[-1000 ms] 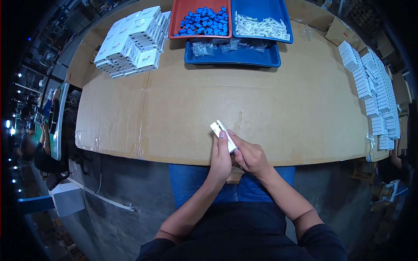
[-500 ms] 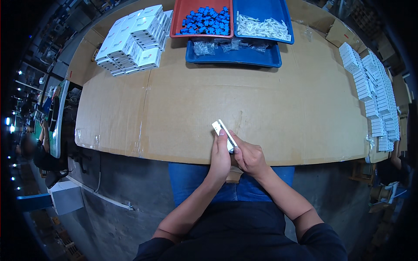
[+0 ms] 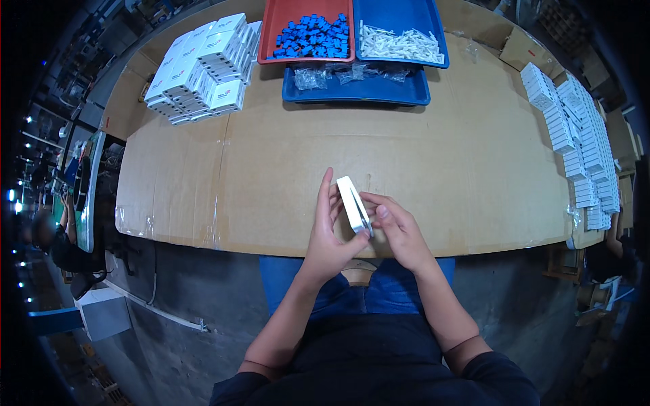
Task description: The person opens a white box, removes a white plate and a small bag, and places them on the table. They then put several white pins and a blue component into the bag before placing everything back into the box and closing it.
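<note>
Above the table's near edge, a small flat white box point(image 3: 353, 203) stands tilted on its narrow side, a dark slit running along it. My left hand point(image 3: 329, 237) holds it, the thumb pressed at its lower end, the index finger stretched up and other fingers behind it. To the right of the box is my right hand point(image 3: 401, 233), its fingers apart and slightly curled. Those fingertips come close to the box's side; whether they touch it I cannot tell. The far face of the box is hidden.
Stacked white boxes point(image 3: 196, 68) stand at the far left, more white boxes point(image 3: 572, 135) at the right. A red tray point(image 3: 271, 30) holds blue pieces; a blue tray point(image 3: 437, 30) holds white sticks. Under them, another blue tray point(image 3: 359, 97) holds clear bags. Cardboard point(image 3: 284, 162) covers the table.
Both hands held the box closely before. My right hand has loosened and drawn off to the right; my left fingers have spread, and the box has turned more upright.
</note>
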{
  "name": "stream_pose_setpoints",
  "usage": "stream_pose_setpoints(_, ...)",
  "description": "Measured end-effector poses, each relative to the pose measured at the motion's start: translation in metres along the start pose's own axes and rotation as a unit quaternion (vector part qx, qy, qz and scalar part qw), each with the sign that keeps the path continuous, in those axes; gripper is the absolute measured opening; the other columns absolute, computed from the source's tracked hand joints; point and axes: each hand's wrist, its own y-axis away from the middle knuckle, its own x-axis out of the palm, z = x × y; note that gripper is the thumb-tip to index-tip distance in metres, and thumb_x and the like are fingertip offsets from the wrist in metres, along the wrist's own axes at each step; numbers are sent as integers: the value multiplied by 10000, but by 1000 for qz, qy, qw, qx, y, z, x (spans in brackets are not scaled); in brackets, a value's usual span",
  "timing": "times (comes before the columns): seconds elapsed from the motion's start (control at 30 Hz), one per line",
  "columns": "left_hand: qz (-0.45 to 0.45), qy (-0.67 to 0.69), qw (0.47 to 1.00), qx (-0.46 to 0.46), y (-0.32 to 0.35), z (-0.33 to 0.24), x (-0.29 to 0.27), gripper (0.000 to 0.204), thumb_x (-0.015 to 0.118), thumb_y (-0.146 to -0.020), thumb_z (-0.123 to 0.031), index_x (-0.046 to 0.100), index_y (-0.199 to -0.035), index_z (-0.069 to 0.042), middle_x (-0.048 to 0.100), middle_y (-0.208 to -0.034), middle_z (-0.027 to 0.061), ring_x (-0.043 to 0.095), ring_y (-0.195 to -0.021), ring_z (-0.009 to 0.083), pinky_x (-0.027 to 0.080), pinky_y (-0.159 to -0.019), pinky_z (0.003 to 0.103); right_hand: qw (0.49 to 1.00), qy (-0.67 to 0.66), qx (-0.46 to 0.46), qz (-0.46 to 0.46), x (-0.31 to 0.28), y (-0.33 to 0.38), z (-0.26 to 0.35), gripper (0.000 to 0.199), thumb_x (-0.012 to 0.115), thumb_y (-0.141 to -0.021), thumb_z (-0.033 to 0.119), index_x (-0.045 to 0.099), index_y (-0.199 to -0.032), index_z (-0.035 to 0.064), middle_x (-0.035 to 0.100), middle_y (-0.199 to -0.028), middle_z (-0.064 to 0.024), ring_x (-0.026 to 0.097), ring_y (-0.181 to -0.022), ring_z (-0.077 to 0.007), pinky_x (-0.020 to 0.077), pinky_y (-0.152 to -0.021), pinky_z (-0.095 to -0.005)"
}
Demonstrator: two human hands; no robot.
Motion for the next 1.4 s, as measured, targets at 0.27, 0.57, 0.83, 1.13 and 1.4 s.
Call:
stream_pose_setpoints(0.27, 10, 7, 995, 97, 5, 10, 6, 959, 682, -937, -290, 116, -1677, -62, 283, -1641, 188, 284, -1555, 316, 265, -1265, 457, 994, -109, 18, 25, 9, 6, 15, 475, 755, -958, 79, 603, -1400, -6, 629, -1377, -136, 604, -1271, -202, 494, -1086, -362)
stream_pose_setpoints(0.57, -175, 114, 977, 44, 6, 18, 29, 723, 299, -1128, -552, 200, -1654, -66, 387, -1593, 214, 407, -1471, 312, 337, -1211, 432, 980, 67, -187, -7, 39, 14, -5, 449, 749, -950, 106, 625, -1366, -4, 517, -1547, -242, 481, -1464, -356, 378, -1211, -440)
stream_pose_setpoints(0.83, -145, 118, 980, 68, 7, 13, 34, 932, 275, -1022, -769, 204, -1656, -89, 453, -1527, 194, 423, -1454, 298, 308, -1234, 444, 974, 114, -194, -26, 53, 25, -2, 500, 679, -996, 105, 559, -1462, -30, 434, -1594, -299, 395, -1510, -431, 376, -1210, -465)
stream_pose_setpoints(1.13, -127, 115, 983, 67, 12, 15, 34, 1039, 336, -958, -841, 201, -1653, -80, 475, -1491, 189, 424, -1450, 291, 306, -1233, 433, 944, 169, -279, -47, 54, 28, -14, 481, 556, -1072, 148, 507, -1471, -116, 421, -1562, -371, 419, -1467, -501, 415, -1173, -487)
stream_pose_setpoints(1.4, -114, 141, 979, 97, 14, 13, 33, 980, 300, -1026, -764, 172, -1652, -21, 399, -1569, 265, 388, -1485, 334, 274, -1247, 466, 952, 133, -273, -41, 59, 32, -13, 477, 532, -1076, 135, 492, -1482, -110, 375, -1609, -347, 359, -1519, -465, 361, -1212, -476)
